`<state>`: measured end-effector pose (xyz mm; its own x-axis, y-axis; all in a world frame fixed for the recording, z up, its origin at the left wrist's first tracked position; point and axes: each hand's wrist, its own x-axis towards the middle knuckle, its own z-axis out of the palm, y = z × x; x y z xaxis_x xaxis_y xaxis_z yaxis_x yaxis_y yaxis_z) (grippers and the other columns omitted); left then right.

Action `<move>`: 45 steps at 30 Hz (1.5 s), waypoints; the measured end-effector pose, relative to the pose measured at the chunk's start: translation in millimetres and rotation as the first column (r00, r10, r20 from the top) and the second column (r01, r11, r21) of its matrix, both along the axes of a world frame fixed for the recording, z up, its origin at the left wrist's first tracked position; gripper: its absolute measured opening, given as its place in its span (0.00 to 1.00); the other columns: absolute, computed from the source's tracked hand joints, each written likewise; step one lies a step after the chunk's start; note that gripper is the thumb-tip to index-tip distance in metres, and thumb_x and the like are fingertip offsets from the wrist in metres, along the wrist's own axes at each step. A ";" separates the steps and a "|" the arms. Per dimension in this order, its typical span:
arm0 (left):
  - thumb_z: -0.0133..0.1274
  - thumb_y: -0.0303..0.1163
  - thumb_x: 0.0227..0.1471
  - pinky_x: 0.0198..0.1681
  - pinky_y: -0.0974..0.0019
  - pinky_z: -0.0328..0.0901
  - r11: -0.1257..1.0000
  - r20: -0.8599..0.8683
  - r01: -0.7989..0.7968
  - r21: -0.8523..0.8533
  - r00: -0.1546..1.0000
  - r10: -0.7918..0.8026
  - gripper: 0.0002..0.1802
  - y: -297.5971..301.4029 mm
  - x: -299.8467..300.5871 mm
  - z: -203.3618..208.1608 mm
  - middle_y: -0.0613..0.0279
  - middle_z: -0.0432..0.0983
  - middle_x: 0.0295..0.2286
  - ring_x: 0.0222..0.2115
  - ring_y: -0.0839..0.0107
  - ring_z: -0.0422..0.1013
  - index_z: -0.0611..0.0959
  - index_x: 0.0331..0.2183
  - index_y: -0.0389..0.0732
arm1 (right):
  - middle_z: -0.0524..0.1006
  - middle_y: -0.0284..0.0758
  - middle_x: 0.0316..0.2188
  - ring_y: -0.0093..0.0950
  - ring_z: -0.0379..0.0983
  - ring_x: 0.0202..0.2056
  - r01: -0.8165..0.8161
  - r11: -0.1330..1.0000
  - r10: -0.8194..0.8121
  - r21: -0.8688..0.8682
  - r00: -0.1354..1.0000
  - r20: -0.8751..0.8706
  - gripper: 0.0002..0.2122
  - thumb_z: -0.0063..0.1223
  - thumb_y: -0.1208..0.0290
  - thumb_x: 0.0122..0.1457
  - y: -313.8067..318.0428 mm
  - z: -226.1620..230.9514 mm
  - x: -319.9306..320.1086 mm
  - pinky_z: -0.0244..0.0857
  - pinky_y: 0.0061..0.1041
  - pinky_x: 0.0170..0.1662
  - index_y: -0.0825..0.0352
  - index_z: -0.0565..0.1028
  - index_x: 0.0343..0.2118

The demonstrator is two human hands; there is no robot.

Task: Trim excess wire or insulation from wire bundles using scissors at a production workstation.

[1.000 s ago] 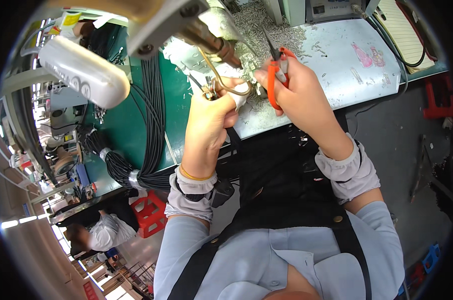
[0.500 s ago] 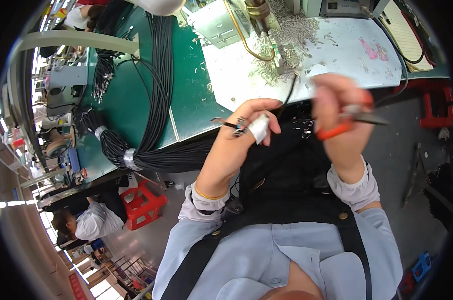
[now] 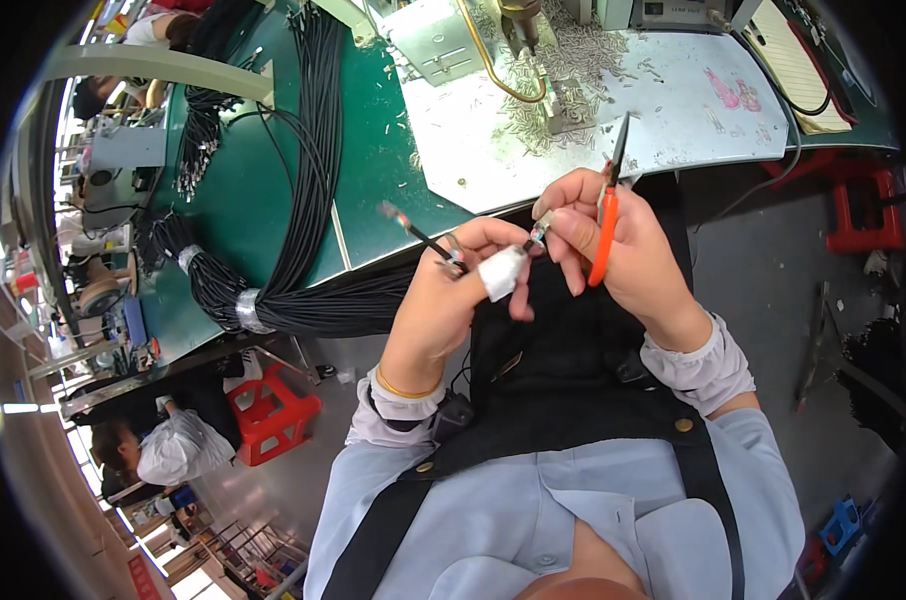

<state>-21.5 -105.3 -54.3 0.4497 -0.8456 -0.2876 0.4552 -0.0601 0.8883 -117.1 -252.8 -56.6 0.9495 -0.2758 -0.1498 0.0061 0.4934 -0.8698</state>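
My left hand [image 3: 423, 305] is closed on a black cable [image 3: 427, 240], whose frayed end with bared coloured wires sticks out to the left, past the knuckles. White wrapping [image 3: 501, 273] covers the left thumb. Just right of that thumb, my right hand [image 3: 638, 255] pinches the cable's other end [image 3: 540, 233], where small coloured wires and something pale show. The same right hand keeps a pair of scissors [image 3: 607, 225] with orange handles tucked in it, the dark blades pointing away from me. Both hands hover over my black apron, at the near edge of the bench.
A press-like machine [image 3: 521, 30] stands on a white plate [image 3: 453, 165] strewn with small metal pieces. Bundled black cables [image 3: 318, 180] cross the green bench [image 3: 373, 215] on the left. Red stools [image 3: 273, 415] and a seated person [image 3: 178, 445] are farther off.
My right hand has moved left to the cable end and now pinches it. The scissors have swung from pointing right to pointing away. The cable end has come down between my hands.
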 end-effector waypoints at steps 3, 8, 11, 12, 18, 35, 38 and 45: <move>0.49 0.20 0.44 0.16 0.79 0.57 0.990 -0.406 -0.018 -0.140 0.913 -0.041 0.12 3.9 4.0 -1.3 0.59 0.69 0.25 0.14 0.82 0.60 0.72 0.35 0.33 | 0.68 0.30 0.17 0.15 0.61 0.13 0.091 0.994 -0.087 -0.063 0.994 0.068 0.05 0.46 0.75 0.54 9.4 -14.6 1.9 0.56 0.12 0.16 0.70 0.68 0.31; 0.50 0.20 0.43 0.14 0.81 0.52 0.987 -0.110 -0.162 0.025 0.980 0.163 0.12 2.9 -2.9 9.0 0.61 0.69 0.23 0.13 0.84 0.57 0.73 0.35 0.32 | 0.70 0.33 0.19 0.18 0.64 0.14 0.411 0.549 -0.157 -0.728 0.906 0.394 0.07 0.51 0.78 0.50 12.4 -21.7 -0.7 0.57 0.12 0.17 0.71 0.69 0.33; 0.49 0.19 0.42 0.15 0.82 0.52 0.963 0.197 -0.259 0.078 0.951 0.240 0.12 -0.8 -10.2 11.2 0.62 0.69 0.22 0.14 0.85 0.58 0.73 0.35 0.32 | 0.71 0.34 0.21 0.19 0.66 0.15 0.495 0.190 -0.041 -0.848 0.867 0.497 0.09 0.52 0.80 0.48 8.3 -21.9 -3.0 0.58 0.12 0.18 0.71 0.69 0.34; 0.49 0.18 0.42 0.16 0.83 0.52 0.965 0.313 -0.262 0.036 0.919 0.238 0.12 -2.1 -10.7 9.4 0.63 0.68 0.22 0.15 0.85 0.58 0.74 0.34 0.32 | 0.71 0.35 0.21 0.20 0.67 0.15 0.512 0.107 -0.004 -0.853 0.858 0.514 0.10 0.52 0.82 0.47 6.8 -22.4 -2.9 0.59 0.12 0.18 0.71 0.69 0.35; 0.52 0.14 0.38 0.20 0.82 0.56 0.924 0.552 -0.383 -0.007 0.769 0.323 0.11 -5.2 -17.5 8.6 0.69 0.68 0.20 0.18 0.87 0.60 0.77 0.30 0.34 | 0.72 0.35 0.22 0.20 0.69 0.17 0.411 0.503 -0.111 -0.761 0.903 0.414 0.08 0.50 0.83 0.49 14.2 -27.3 -2.9 0.62 0.15 0.20 0.71 0.69 0.33; 0.50 0.16 0.42 0.33 0.79 0.63 0.954 0.193 -0.283 -0.099 0.935 0.297 0.10 -11.4 -13.0 7.4 0.59 0.73 0.29 0.30 0.78 0.70 0.73 0.32 0.29 | 0.69 0.35 0.19 0.20 0.68 0.20 0.113 0.962 -0.117 -0.250 0.993 0.000 0.10 0.54 0.73 0.49 7.1 -7.1 -6.5 0.61 0.18 0.23 0.72 0.66 0.22; 0.50 0.16 0.43 0.32 0.79 0.63 0.935 0.212 -0.332 -0.123 0.912 0.351 0.10 -12.9 -15.4 10.1 0.58 0.73 0.29 0.29 0.79 0.69 0.73 0.33 0.29 | 0.68 0.35 0.16 0.19 0.68 0.20 0.039 0.677 -0.073 -0.735 0.997 -0.015 0.13 0.58 0.71 0.46 1.2 -9.1 -12.5 0.59 0.19 0.22 0.72 0.65 0.19; 0.50 0.17 0.43 0.28 0.81 0.61 0.938 0.364 -0.328 -0.110 0.865 0.345 0.09 -18.7 -14.9 10.3 0.60 0.73 0.28 0.26 0.81 0.68 0.74 0.33 0.31 | 0.63 0.33 0.08 0.19 0.64 0.12 -0.052 0.498 -0.113 -0.866 0.986 -0.124 0.13 0.59 0.70 0.44 10.6 -11.8 -12.3 0.54 0.24 0.16 0.71 0.66 0.16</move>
<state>-36.4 -124.0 -44.1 0.7754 -0.6313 -0.0096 0.0765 0.0789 0.9939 -129.4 -242.2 -68.5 0.9264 -0.3733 0.0484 -0.1582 -0.5026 -0.8499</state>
